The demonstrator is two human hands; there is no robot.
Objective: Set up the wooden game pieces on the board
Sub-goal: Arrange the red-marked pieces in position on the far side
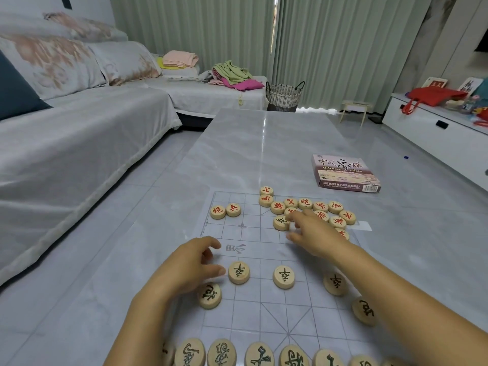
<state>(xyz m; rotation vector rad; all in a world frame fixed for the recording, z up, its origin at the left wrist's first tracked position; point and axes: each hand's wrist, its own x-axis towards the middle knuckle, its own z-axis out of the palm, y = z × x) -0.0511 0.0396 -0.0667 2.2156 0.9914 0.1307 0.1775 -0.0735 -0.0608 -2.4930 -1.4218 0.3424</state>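
Note:
A clear plastic Chinese chess board (243, 233) with a printed grid lies on the grey table. Black-lettered wooden discs stand in a row along the near edge (260, 355), and more sit on the near half, such as one disc (238, 272) just right of my left hand (195, 265). That hand rests on the board with fingers curled, holding nothing. Red-lettered discs (306, 207) lie clustered at the far right. My right hand (309, 232) reaches into that cluster, its fingertips touching a red disc (280, 222). Two red discs (225, 211) sit at the far left.
The game's box (346, 174) lies on the table beyond the board to the right. A grey-covered sofa (79, 128) runs along the left. A woven basket (284, 96) stands past the table's far end, and a white cabinet (433, 133) is at the right.

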